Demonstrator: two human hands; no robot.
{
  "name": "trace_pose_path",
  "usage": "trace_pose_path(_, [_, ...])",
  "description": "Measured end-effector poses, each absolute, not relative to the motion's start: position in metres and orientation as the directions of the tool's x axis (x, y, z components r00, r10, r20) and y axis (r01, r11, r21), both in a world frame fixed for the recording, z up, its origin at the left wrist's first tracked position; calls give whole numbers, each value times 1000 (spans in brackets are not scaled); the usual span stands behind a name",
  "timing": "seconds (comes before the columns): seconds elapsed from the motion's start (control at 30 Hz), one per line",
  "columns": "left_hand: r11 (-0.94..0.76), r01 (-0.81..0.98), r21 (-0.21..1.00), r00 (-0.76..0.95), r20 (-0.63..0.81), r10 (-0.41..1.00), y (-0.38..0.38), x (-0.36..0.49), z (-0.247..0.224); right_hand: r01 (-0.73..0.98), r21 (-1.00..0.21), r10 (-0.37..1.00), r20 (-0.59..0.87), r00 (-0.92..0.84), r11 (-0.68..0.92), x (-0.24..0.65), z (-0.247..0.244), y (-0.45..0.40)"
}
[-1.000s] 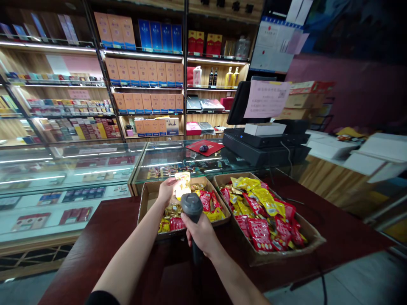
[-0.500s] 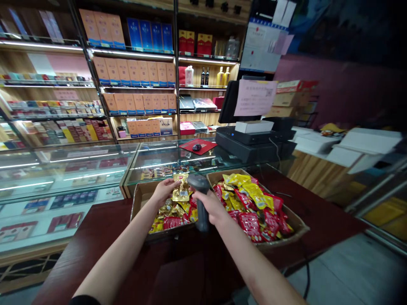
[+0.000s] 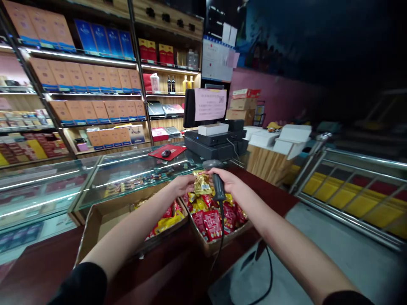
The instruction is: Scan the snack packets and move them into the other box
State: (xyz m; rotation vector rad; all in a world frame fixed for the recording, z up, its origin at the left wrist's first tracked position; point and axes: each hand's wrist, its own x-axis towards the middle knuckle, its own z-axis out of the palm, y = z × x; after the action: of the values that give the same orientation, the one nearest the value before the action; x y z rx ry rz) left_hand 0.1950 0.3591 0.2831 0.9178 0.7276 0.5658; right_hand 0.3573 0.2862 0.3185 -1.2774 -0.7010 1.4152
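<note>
Our left hand (image 3: 183, 185) pinches a crumpled gold foil snack packet (image 3: 202, 183), holding it up in the middle of our view, above two shallow brown cardboard trays. Our right hand (image 3: 227, 180) is closed around the barrel of a black plastic handheld barcode scanner (image 3: 218, 186), so neither hand is open.

The packet lies between the hands, its left edge in the left hand's grip and its right edge just beside the scanner's barrel. The left hand is the nearer, since it holds the packet, while the right hand's fingers come close to its upper edge. The scanner's dark head (image 3: 212, 164) hangs just above and to the right of the packet. We cannot tell exactly where its window faces.

The foil is creased and shiny, with a small printed label on its face too small to read. Its folds hide any clear long axis; it looks nearly as wide as it is tall.

A thin black scanner cable (image 3: 221, 237) drops from the handle past the front of the right-hand tray (image 3: 219, 250), which is full of red and yellow packets (image 3: 212, 224). The trays sit on a dark red worktop (image 3: 41, 258).
</note>
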Motion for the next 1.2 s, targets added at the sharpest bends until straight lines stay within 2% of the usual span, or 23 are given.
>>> trace_pose_path(0.1, [511, -31, 859, 603, -391, 695, 358, 227, 287, -385, -887, 894, -367, 256, -254, 384, 325, 274])
trace_pose_path(0.17, [493, 20, 870, 576, -413, 705, 360, 232, 289, -389, -900, 869, -344, 356, -197, 392, 329, 267])
trace_pose_path(0.27, [468, 32, 883, 578, -398, 712, 368, 208, 289, -391, -908, 876, -303, 375, -147, 389, 328, 260])
trace_pose_path(0.4, [408, 87, 909, 547, -386, 743, 379, 137, 288, -450, -881, 957, -239, 163, -144, 354, 315, 264])
trace_pose_path(0.5, [394, 116, 912, 479, -398, 782, 380, 77, 284, -468, -852, 969, -243, -39, -233, 309, 303, 273])
trace_pose_path(0.7, [384, 109, 917, 305, -398, 865, 371, -24, 264, -422, -790, 893, -357, -272, -445, 205, 284, 296])
trace_pose_path(0.83, [310, 216, 926, 254, -360, 898, 367, -75, 243, -367, -737, 808, -413, -421, -568, 147, 269, 310])
trace_pose_path(1.03, [78, 474, 877, 139, -162, 977, 363, -103, 200, -296, -686, 725, -496, -477, -664, 98, 250, 324])
trace_pose_path(1.2, [40, 529, 847, 158, -144, 977, 357, -93, 177, -318, -655, 717, -531, -451, -685, 89, 242, 325])
